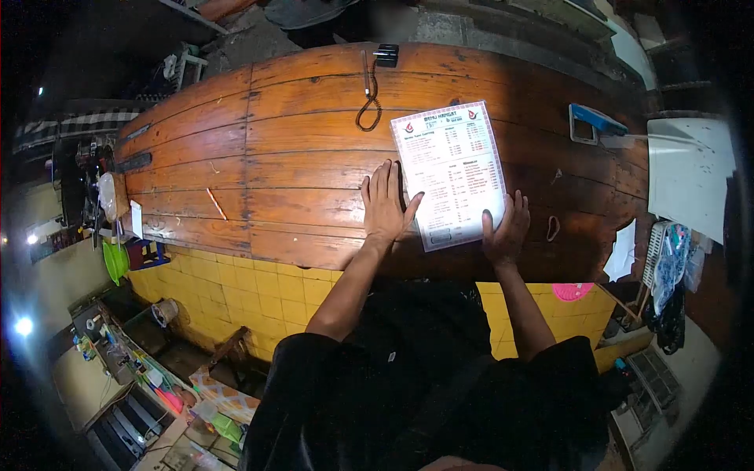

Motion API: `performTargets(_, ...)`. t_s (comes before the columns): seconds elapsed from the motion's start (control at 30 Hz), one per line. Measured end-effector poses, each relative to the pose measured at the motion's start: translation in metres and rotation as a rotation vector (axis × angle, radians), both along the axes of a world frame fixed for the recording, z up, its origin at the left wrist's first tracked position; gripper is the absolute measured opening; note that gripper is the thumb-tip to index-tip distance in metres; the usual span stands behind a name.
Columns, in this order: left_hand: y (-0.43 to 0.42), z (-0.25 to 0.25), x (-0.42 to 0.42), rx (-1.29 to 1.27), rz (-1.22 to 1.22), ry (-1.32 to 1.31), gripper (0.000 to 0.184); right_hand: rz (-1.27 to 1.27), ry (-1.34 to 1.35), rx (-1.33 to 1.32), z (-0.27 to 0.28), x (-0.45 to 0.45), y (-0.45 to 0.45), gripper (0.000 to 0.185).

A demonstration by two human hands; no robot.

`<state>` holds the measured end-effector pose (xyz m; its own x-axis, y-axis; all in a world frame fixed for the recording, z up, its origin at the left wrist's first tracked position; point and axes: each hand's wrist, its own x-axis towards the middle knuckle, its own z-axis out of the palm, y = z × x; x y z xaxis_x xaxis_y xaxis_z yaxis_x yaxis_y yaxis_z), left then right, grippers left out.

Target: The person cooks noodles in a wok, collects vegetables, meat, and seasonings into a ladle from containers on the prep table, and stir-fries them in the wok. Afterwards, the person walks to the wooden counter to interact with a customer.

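A printed menu sheet (452, 169) with a patterned border and rows of small text lies on the wooden table, tilted slightly. Flat against its left edge is my left hand (383, 206), fingers stretched out on the wood and thumb reaching over the sheet's edge. At the lower right edge rests my right hand (507, 229), its thumb on the paper and its fingers extended beside it. Neither hand looks closed around the sheet. Dark shadow hides what is directly under the palms.
The plank table (306, 173) carries a pen (366, 72) with a coiled cord (369, 114), a blue-and-white object (598, 122), a rubber band (553, 228) and a striped straw (217, 204). A white board (687, 177) stands at the right; yellow tiles (228, 286) run below the table's near edge.
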<state>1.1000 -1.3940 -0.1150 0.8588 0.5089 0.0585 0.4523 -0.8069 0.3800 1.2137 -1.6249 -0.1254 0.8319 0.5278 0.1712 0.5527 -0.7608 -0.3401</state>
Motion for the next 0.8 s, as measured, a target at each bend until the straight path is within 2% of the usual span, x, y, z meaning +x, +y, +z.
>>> performTargets(0.07, 0.0, 0.002, -0.005, -0.007, -0.012, -0.046, 0.067, 0.012, 0.018, 0.014, 0.011, -0.002, 0.001, 0.055)
performTargets(0.1, 0.0, 0.001, -0.007, -0.154, 0.03, -0.2, 0.066, 0.012, 0.004, 0.021, 0.01, -0.006, 0.002, 0.055)
performTargets(0.13, 0.001, 0.0, -0.007, -0.3, 0.072, -0.356, 0.066, 0.122, -0.022, 0.112, 0.005, -0.009, 0.005, 0.054)
performTargets(0.17, -0.003, 0.027, -0.005, -0.322, 0.067, -0.4, 0.059, 0.237, -0.044, 0.202, 0.005, -0.013, 0.011, 0.054)
performTargets(0.2, -0.008, 0.05, 0.0, -0.266, 0.01, -0.448, 0.049, 0.324, 0.058, 0.129, 0.04, -0.02, 0.027, 0.054)
performTargets(0.23, -0.018, 0.076, 0.009, -0.381, -0.096, -0.475, 0.045, 0.472, 0.052, 0.194, 0.043, -0.027, 0.041, 0.048)
performTargets(0.27, -0.034, 0.1, 0.018, -0.497, -0.203, -0.498, 0.042, 0.424, 0.222, 0.074, 0.043, -0.051, 0.062, 0.039)
performTargets(0.33, -0.074, 0.136, 0.034, -0.665, -0.529, -0.446, 0.037, 0.797, 0.358, 0.081, 0.066, -0.081, 0.102, 0.035)
performTargets(0.4, -0.114, 0.185, 0.056, -0.598, -1.162, -0.172, 0.036, 1.14, 0.446, 0.05, 0.092, -0.127, 0.139, 0.032)
performTargets(0.47, -0.132, 0.191, 0.043, -0.452, -1.296, -0.205, 0.034, 1.379, 0.506, 0.037, 0.105, -0.179, 0.16, 0.03)
performTargets(0.53, -0.155, 0.127, 0.022, -0.774, -0.941, 0.309, 0.046, 1.556, 0.49, 0.028, 0.103, -0.218, 0.175, 0.028)
performTargets(0.6, -0.126, 0.161, 0.025, -0.882, -1.159, 0.396, 0.052, 1.649, 0.196, 0.549, 0.049, -0.243, 0.181, 0.027)
performTargets(0.63, -0.117, 0.181, 0.019, -0.854, -1.147, 0.387, 0.052, 1.691, 0.155, 0.615, 0.041, -0.255, 0.184, 0.027)
performTargets(0.7, -0.103, 0.214, 0.001, -0.99, -1.024, 0.495, 0.053, 1.719, 0.251, 0.224, 0.055, -0.258, 0.189, 0.026)
performTargets(0.73, -0.101, 0.22, -0.009, -0.98, -1.025, 0.492, 0.053, 1.717, 0.256, 0.102, 0.061, -0.258, 0.191, 0.026)
performTargets(0.8, -0.097, 0.228, -0.024, -0.877, -0.935, 0.205, 0.053, 1.698, 0.242, -0.041, 0.071, -0.25, 0.192, 0.026)
